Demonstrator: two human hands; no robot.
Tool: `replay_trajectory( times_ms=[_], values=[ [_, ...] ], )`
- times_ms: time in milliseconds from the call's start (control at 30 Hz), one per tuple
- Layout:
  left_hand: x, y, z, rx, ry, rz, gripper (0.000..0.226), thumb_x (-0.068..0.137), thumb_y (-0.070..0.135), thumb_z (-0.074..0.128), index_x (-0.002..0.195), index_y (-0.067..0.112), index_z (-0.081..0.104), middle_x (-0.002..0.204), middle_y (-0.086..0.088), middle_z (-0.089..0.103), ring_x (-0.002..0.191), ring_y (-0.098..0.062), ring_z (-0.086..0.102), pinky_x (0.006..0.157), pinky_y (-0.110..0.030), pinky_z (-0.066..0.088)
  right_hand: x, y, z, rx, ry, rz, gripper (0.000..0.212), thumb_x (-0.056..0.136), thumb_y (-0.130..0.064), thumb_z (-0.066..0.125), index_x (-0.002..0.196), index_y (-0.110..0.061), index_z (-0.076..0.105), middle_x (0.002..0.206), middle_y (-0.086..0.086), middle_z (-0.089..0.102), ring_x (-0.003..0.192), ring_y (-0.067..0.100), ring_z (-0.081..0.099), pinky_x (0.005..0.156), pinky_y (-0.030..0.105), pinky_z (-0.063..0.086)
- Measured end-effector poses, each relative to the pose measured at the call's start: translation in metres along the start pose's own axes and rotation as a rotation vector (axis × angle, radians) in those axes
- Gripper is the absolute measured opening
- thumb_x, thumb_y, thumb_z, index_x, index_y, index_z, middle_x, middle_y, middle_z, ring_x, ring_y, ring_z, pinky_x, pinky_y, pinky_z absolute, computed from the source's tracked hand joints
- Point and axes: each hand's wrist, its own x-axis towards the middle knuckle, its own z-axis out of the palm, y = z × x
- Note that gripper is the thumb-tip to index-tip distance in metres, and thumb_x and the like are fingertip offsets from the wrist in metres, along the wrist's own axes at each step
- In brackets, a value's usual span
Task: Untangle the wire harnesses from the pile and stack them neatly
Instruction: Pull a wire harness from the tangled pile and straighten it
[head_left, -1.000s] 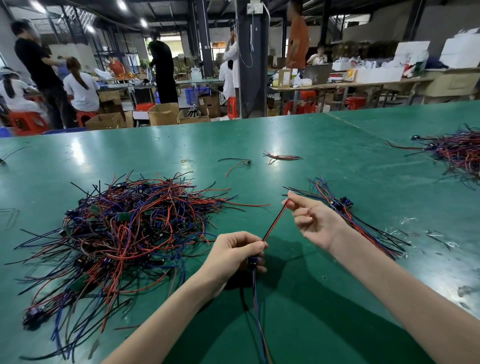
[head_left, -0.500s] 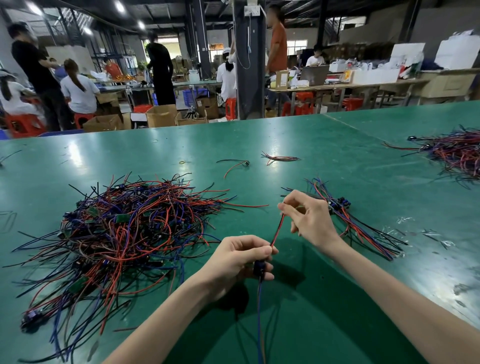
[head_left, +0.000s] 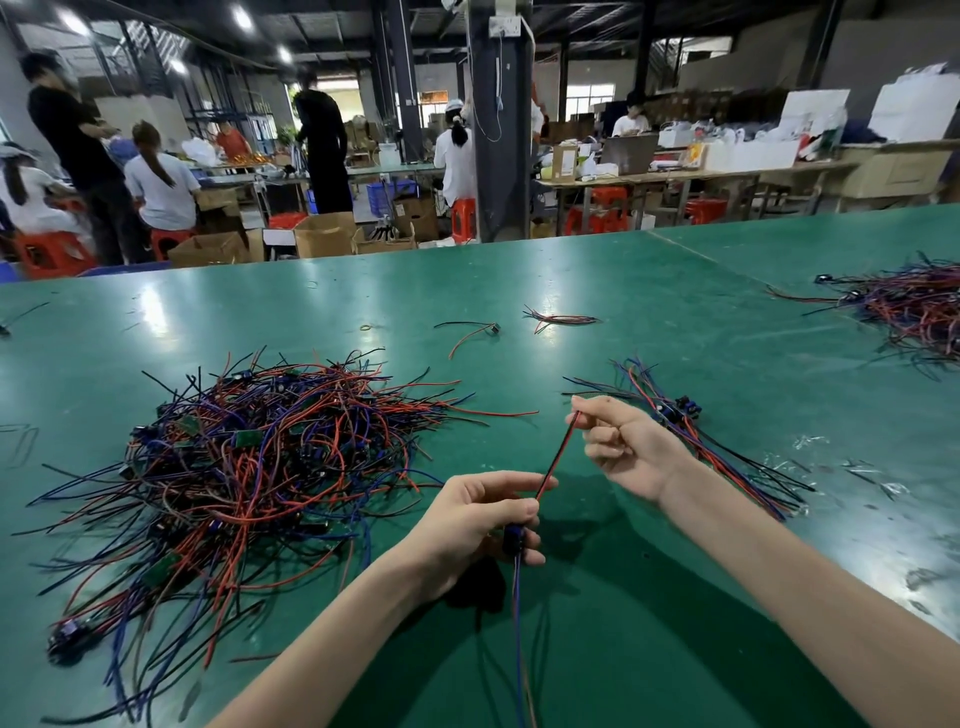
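Now | left grip (head_left: 470, 525) pinches wire harness (head_left: 556, 457) at connector (head_left: 514, 538) | right grip (head_left: 623, 447) pinches its red-black end

I'm in a factory assembly hall, def not a home setup. Big green worktable (head_left: 675, 322) w/ a pile of wire harnesses (head_left: 249, 467), long benches (head_left: 675, 177) behind, red plastic stools (head_left: 605, 208), cardboard boxes (head_left: 324, 234) on the floor, steel pillar (head_left: 498, 130), bare ceiling lights (head_left: 241, 15), other ppl (head_left: 161, 182) at their own stations.
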Motion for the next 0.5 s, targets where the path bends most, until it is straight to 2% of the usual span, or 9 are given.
replay_trajectory(
  times_ms=[67, 167, 267, 500],
  values=[
    [-0.001, 0.0, 0.0, 0.015, -0.062, 0.01, 0.03, 0.086, -0.006, 0.057, 0.106, 0.01, 0.072, 0.067, -0.002, 0.054, 0.054, -0.016, 0.056, 0.055, -0.028, 0.054, 0.0, 0.003, 0.001, -0.02, -0.006, 0.011, 0.024, 0.09, -0.002, 0.054, 0.071, -0.011, 0.044, 0.056, 0.007, 0.062, 0.029, 0.0, 0.034, 0.028, 0.01, 0.024],
    [-0.002, 0.0, 0.001, 0.01, -0.11, 0.053, 0.03, 0.081, 0.002, 0.063, 0.107, 0.015, 0.071, 0.072, 0.0, 0.051, 0.056, -0.017, 0.055, 0.056, -0.03, 0.054, 0.0, 0.005, 0.001, -0.152, 0.034, -0.09, 0.024, 0.087, -0.001, 0.06, 0.069, -0.01, 0.047, 0.058, 0.012, 0.064, 0.029, 0.003, 0.036, 0.028, 0.013, 0.025],
    [-0.002, -0.003, 0.0, 0.005, -0.114, 0.105, 0.031, 0.081, 0.006, 0.064, 0.11, 0.017, 0.068, 0.075, 0.001, 0.051, 0.06, -0.018, 0.058, 0.059, -0.033, 0.055, 0.0, 0.01, 0.001, -0.364, 0.055, -0.211, 0.024, 0.083, -0.003, 0.066, 0.068, -0.01, 0.05, 0.056, 0.013, 0.065, 0.028, 0.008, 0.038, 0.03, 0.012, 0.024],
    [0.001, -0.009, -0.003, -0.017, -0.124, 0.123, 0.029, 0.083, 0.006, 0.063, 0.107, 0.023, 0.07, 0.075, 0.002, 0.054, 0.062, -0.018, 0.06, 0.063, -0.035, 0.056, -0.004, 0.026, -0.002, -0.84, -0.035, -0.415, 0.018, 0.086, -0.005, 0.065, 0.074, -0.005, 0.052, 0.053, 0.002, 0.062, 0.031, 0.015, 0.04, 0.031, 0.015, 0.028]
  ],
)
